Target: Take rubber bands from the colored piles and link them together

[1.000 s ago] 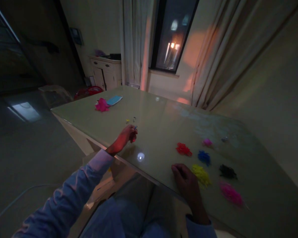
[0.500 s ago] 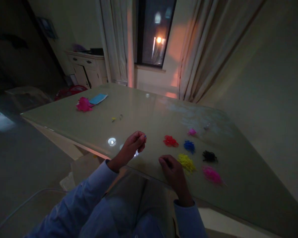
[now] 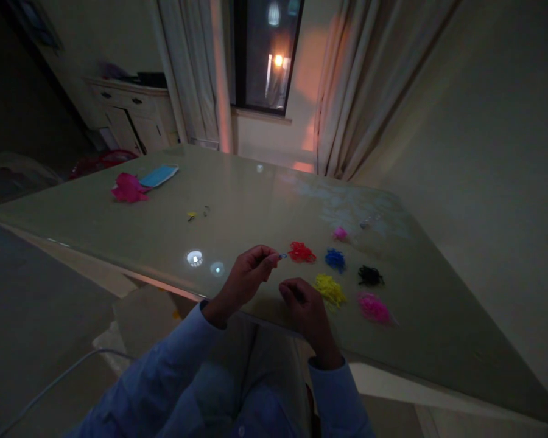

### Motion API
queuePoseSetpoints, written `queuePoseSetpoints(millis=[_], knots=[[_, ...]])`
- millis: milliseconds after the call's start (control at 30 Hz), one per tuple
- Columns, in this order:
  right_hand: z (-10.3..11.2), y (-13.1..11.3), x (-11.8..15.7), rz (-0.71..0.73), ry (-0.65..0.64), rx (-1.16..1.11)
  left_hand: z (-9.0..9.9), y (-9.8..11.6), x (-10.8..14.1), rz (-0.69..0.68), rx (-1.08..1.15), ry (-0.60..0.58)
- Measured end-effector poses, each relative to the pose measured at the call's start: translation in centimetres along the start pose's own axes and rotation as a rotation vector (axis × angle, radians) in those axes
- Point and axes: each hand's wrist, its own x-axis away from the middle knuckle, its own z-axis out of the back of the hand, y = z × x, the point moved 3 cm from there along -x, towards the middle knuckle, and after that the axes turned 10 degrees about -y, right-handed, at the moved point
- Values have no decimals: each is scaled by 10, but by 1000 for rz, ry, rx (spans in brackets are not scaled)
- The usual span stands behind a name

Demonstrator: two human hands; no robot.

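Observation:
Between its thumb and fingers, my left hand [image 3: 252, 274] pinches a small blue loop [image 3: 282, 256], held over the table just left of a red pile of bands [image 3: 302, 252]. My right hand [image 3: 304, 304] is curled with thumb and fingers together, beside a yellow pile [image 3: 329, 291]; whether it holds anything is hidden. A blue pile [image 3: 335, 260] lies behind the yellow one. Farther right are a black pile [image 3: 371, 276] and a pink pile [image 3: 373, 308].
On the glossy table [image 3: 237, 201], a crumpled pink item [image 3: 129, 188] and a light blue mask [image 3: 159, 176] lie at the far left. Small yellow and dark bits [image 3: 191, 216] sit left of centre. A small pink bundle [image 3: 340, 233] lies behind the blue pile.
The view has shifted, so the table's things appear farther left. My left hand has moved toward the red pile, and more of the blue loop shows at its fingertips. My right hand stays curled.

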Motion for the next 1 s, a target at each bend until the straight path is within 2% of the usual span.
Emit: queuePoseSetpoints(millis=[267,467,1000], knots=[[0,-1,0,-4,-9,-1,-6,3,3,-2,0,38],[1,0,0,11,-7,5,-9,0,3,51,63,50],[0,0,0,-4,5,-6,-13,-13,-1,120,281,176]])
